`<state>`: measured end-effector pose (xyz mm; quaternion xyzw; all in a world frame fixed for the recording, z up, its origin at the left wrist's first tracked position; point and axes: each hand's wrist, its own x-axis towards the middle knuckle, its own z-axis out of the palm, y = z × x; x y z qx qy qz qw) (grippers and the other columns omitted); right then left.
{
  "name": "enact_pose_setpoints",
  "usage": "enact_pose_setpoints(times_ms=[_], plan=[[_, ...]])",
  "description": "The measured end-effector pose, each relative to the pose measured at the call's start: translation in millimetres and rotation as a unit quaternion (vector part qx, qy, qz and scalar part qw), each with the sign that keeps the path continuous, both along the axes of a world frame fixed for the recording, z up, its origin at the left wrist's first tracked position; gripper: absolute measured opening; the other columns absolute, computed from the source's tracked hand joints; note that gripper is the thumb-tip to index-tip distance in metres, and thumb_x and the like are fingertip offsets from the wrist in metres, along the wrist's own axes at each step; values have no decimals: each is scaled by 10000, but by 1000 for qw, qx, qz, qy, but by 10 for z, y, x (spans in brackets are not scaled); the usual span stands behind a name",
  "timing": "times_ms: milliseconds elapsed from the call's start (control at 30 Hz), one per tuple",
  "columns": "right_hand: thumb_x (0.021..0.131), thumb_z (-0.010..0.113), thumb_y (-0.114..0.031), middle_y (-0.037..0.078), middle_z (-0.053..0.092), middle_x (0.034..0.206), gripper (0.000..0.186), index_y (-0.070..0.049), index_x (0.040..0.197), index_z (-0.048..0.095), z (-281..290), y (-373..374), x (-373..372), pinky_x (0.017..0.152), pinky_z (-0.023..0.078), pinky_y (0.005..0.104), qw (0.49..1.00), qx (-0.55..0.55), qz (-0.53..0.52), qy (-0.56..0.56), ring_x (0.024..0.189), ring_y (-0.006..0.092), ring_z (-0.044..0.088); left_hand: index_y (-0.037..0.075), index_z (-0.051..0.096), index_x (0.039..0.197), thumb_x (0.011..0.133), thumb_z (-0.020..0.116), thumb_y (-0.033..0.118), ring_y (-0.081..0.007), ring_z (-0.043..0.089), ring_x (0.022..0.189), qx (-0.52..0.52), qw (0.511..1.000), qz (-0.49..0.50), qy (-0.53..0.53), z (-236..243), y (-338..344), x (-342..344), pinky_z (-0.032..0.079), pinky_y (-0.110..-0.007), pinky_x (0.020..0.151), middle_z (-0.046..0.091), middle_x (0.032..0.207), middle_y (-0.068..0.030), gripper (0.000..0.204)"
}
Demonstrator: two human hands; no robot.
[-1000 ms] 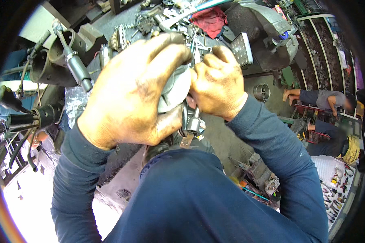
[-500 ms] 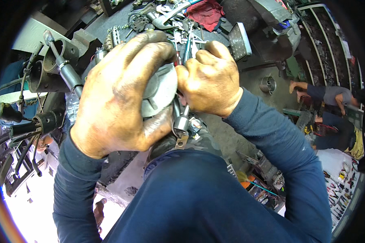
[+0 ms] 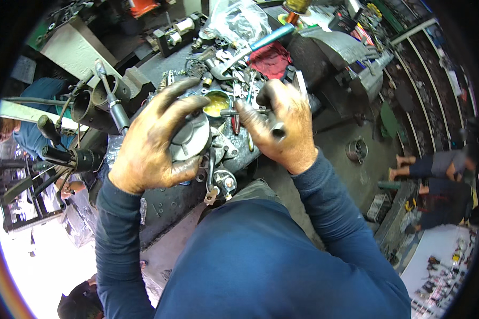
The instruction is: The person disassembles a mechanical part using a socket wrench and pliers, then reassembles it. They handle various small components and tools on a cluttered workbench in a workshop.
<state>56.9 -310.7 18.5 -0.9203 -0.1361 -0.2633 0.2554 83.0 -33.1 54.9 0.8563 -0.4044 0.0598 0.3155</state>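
My left hand (image 3: 146, 146) curves round a round grey metal housing (image 3: 190, 138), its fingers arched over the rim. Attached or lying beside it are a dark curved arm and a small silver cylinder (image 3: 226, 182). Slightly to the right, my right hand (image 3: 295, 138) grips a metal tool (image 3: 277, 128) with a tubular end and a thin crossbar near the thumb. Between my hands, an open tin (image 3: 218, 102) holds yellowish grease, with wrenches and metal parts around it.
A cluttered metal bench (image 3: 157, 207) carries tools, a red rag (image 3: 266, 61) and a plastic bag (image 3: 237, 24). Dark cylinders on rods (image 3: 82, 162) stand left. Two people (image 3: 436, 165) are at the right beside shelving and a tool board (image 3: 439, 271); other people appear at left and lower left.
My right hand has pulled away from the housing, rightward, and now shows the metal tool in it. The grease tin has come into view between my hands. The view shows more bench.
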Motion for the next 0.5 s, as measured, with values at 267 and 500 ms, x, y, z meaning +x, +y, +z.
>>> enact_pose_setpoints(times_ms=[267,500], plan=[[1042,654,-138,-11,622,820,109,-56,973,671,-1614,-80,906,687,452,291,692,650,-40,312,742,94,530,-14,420,1526,702,947,325,-304,529,1342,-219,898,380,47,-496,-447,-776,404,-437,1174,518,1452,-183,1035],[1093,508,-310,108,677,1063,294,-49,1149,629,-2018,-180,1618,948,538,479,416,870,-105,241,992,281,657,-28,461,1508,658,1003,244,-270,568,1306,-336,801,485,100,-616,-744,-972,429,-409,1160,571,1442,-154,1045]])
